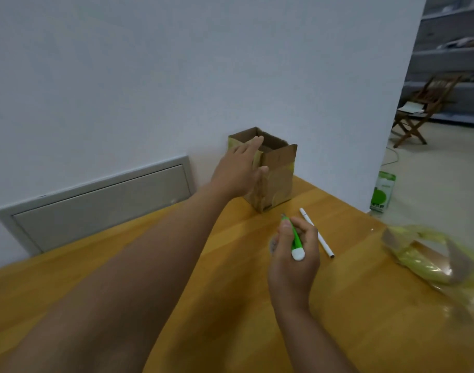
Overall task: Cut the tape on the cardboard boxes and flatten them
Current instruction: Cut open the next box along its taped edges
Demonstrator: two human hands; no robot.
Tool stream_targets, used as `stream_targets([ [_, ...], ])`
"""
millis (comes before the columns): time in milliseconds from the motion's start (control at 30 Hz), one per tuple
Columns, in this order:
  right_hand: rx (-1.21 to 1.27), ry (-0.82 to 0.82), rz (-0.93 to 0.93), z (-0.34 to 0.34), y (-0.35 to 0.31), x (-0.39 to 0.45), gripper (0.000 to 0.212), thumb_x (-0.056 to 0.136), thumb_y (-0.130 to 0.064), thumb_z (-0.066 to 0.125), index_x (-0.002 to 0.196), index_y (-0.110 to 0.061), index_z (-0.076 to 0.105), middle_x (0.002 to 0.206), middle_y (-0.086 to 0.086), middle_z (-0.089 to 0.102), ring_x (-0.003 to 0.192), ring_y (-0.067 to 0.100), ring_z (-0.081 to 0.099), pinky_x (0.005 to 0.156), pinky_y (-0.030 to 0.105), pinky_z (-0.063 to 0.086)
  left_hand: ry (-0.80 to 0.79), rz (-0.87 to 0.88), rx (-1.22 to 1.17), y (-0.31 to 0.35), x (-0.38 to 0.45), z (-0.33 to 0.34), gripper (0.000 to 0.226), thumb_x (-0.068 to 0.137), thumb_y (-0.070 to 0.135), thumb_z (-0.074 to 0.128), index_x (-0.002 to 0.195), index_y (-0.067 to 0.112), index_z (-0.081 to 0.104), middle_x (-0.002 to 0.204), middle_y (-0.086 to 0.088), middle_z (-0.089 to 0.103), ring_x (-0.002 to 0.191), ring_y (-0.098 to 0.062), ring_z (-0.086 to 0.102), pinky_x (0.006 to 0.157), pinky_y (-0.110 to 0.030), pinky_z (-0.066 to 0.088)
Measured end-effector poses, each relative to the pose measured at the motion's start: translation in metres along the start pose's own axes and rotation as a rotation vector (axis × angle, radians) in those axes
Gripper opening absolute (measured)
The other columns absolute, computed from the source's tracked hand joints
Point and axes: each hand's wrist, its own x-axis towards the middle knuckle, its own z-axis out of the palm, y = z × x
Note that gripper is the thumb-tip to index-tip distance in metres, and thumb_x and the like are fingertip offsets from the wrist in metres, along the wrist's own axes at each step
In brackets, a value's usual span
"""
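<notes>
The left hand [237,168] is reaching with straight, relaxed fingers [253,143] against the near side of the open cardboard box [277,181], which is standing on the table [230,305] by the wall. The right hand [293,261] is gripping a green cutter [295,239], its fingers curled round it, with a white pen [318,234] lying just beyond them.

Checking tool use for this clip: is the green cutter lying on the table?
No, the right hand holds the green cutter above the table, beside a white pen.
</notes>
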Motion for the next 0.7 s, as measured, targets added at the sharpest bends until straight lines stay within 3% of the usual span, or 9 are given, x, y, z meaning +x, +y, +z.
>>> stream_targets([
  [67, -0.021, 0.015, 0.013, 0.001, 0.006, 0.003, 0.024, 0.086, -0.058, 0.049, 0.102, -0.041, 0.056, 0.090, 0.000, 0.066, 0.095, 0.035, 0.059, 0.071, 0.052, 0.054, -0.045, 0.032, 0.072, 0.001, 0.018, 0.009, 0.073, 0.099, 0.042, 0.053, 0.157, 0.023, 0.015, 0.159, -0.001, 0.030, 0.147, -0.027, 0.023, 0.117, -0.044, 0.024],
  [133, -0.046, 0.004, -0.005, 0.002, 0.007, 0.004, 0.028, 0.087, -0.060, 0.048, 0.106, -0.040, 0.056, 0.092, -0.003, 0.065, 0.096, 0.033, 0.059, 0.072, 0.049, 0.054, -0.012, 0.053, 0.163, 0.001, 0.026, 0.016, 0.065, 0.098, 0.040, 0.053, 0.154, 0.024, 0.025, 0.151, -0.003, 0.041, 0.140, -0.029, 0.034, 0.111, -0.044, 0.031],
  [233, -0.083, -0.042, -0.071, 0.002, 0.006, 0.002, 0.033, 0.092, -0.054, 0.049, 0.108, -0.029, 0.063, 0.091, -0.006, 0.065, 0.088, 0.020, 0.061, 0.071, 0.036, 0.053, 0.148, 0.027, 0.200, -0.004, 0.018, 0.017, 0.038, 0.099, 0.033, 0.050, 0.136, 0.023, 0.052, 0.128, -0.002, 0.055, 0.123, -0.028, 0.044, 0.099, -0.039, 0.036],
  [300, -0.106, -0.080, -0.116, 0.001, 0.006, 0.001, 0.028, 0.095, -0.043, 0.053, 0.103, -0.018, 0.066, 0.087, -0.005, 0.064, 0.078, 0.011, 0.059, 0.067, 0.028, 0.049, 0.234, -0.016, 0.179, -0.014, 0.003, 0.015, 0.029, 0.099, 0.030, 0.051, 0.126, 0.021, 0.058, 0.120, -0.001, 0.059, 0.118, -0.026, 0.045, 0.095, -0.037, 0.036],
  [400, -0.116, -0.154, -0.106, 0.001, 0.003, -0.002, 0.018, 0.094, -0.029, 0.062, 0.106, -0.016, 0.065, 0.089, -0.006, 0.065, 0.076, 0.005, 0.059, 0.064, 0.019, 0.047, 0.298, -0.093, 0.074, -0.032, -0.032, 0.003, 0.028, 0.100, 0.026, 0.053, 0.124, 0.015, 0.060, 0.118, -0.004, 0.061, 0.115, -0.025, 0.047, 0.090, -0.032, 0.036],
  [533, -0.102, -0.285, -0.046, 0.001, -0.005, -0.013, 0.037, 0.093, -0.029, 0.064, 0.127, -0.018, 0.059, 0.106, -0.015, 0.063, 0.089, -0.006, 0.059, 0.070, 0.013, 0.047, 0.426, -0.226, -0.104, -0.057, -0.097, -0.026, 0.025, 0.098, 0.026, 0.058, 0.119, 0.013, 0.062, 0.105, -0.001, 0.061, 0.104, -0.023, 0.052, 0.078, -0.029, 0.037],
  [633, -0.092, -0.383, -0.077, 0.004, -0.010, -0.030, 0.047, 0.093, -0.037, 0.056, 0.137, -0.021, 0.052, 0.126, -0.003, 0.061, 0.108, 0.009, 0.060, 0.084, 0.026, 0.052, 0.550, -0.366, -0.255, -0.072, -0.159, -0.056, 0.021, 0.097, 0.026, 0.059, 0.113, 0.013, 0.065, 0.096, 0.003, 0.064, 0.092, -0.017, 0.059, 0.073, -0.030, 0.044],
  [700, -0.073, -0.453, -0.090, 0.009, -0.013, -0.046, 0.041, 0.096, -0.032, 0.054, 0.136, -0.028, 0.049, 0.128, 0.002, 0.062, 0.103, 0.012, 0.063, 0.075, 0.023, 0.052, 0.634, -0.478, -0.374, -0.076, -0.205, -0.078, 0.010, 0.098, 0.024, 0.059, 0.105, 0.019, 0.064, 0.087, 0.011, 0.064, 0.081, -0.003, 0.060, 0.071, -0.023, 0.049],
])
